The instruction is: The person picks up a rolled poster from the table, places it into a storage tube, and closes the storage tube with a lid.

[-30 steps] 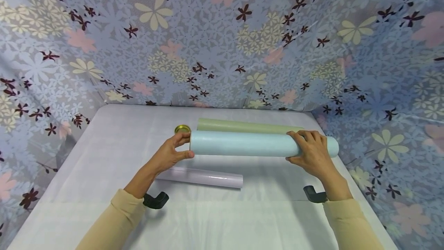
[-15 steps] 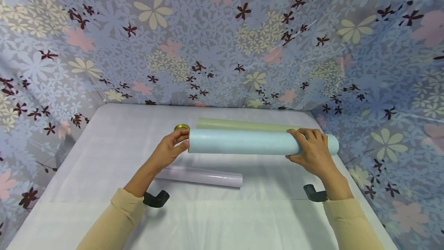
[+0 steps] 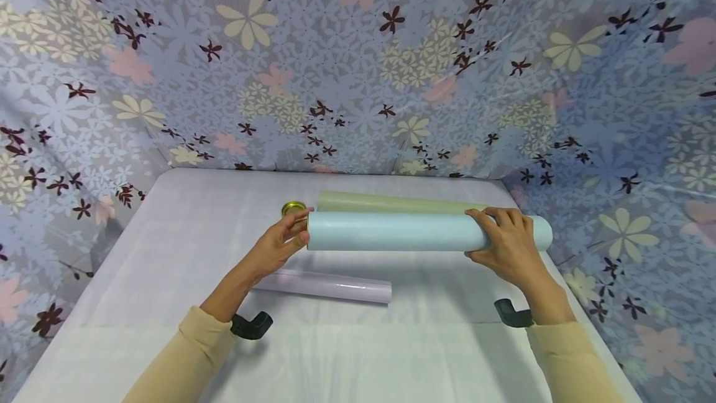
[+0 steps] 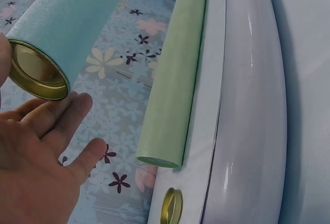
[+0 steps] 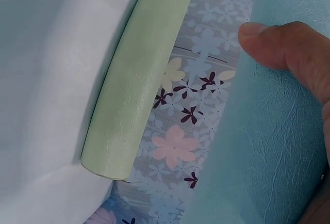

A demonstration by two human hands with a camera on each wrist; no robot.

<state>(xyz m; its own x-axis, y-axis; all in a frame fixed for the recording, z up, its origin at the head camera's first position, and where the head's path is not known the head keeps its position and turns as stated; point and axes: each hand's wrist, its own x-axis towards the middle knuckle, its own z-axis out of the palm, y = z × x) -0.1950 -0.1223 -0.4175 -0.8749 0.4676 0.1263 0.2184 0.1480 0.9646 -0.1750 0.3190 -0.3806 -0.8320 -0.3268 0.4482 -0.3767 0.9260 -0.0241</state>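
A long light blue tube (image 3: 391, 231) is held level above the table. My right hand (image 3: 506, 244) grips it near its right end, thumb and fingers around it. Recessed in its left end is a gold metal lid (image 4: 38, 72), seen in the left wrist view. At that end is my left hand (image 3: 282, 244), its fingers (image 4: 67, 118) fairly straight beside the rim and its thumb right at the edge. Behind the blue tube lies a green tube (image 3: 403, 203), partly covered by it in the head view. A loose gold lid (image 3: 293, 208) rests just left of the green tube.
Nearer the body, a glossy pale lilac tube (image 3: 335, 286) lies on the white-covered table (image 3: 391, 359), its left end hidden by the left arm. A flowered cloth (image 3: 358, 79) hangs behind and along the sides. Black mounts (image 3: 252, 325) sit at both wrists.
The left thumb has moved up from below the blue tube's corner to the end rim, and the left fingers have shifted at that end. The blue tube has moved slightly to the right.
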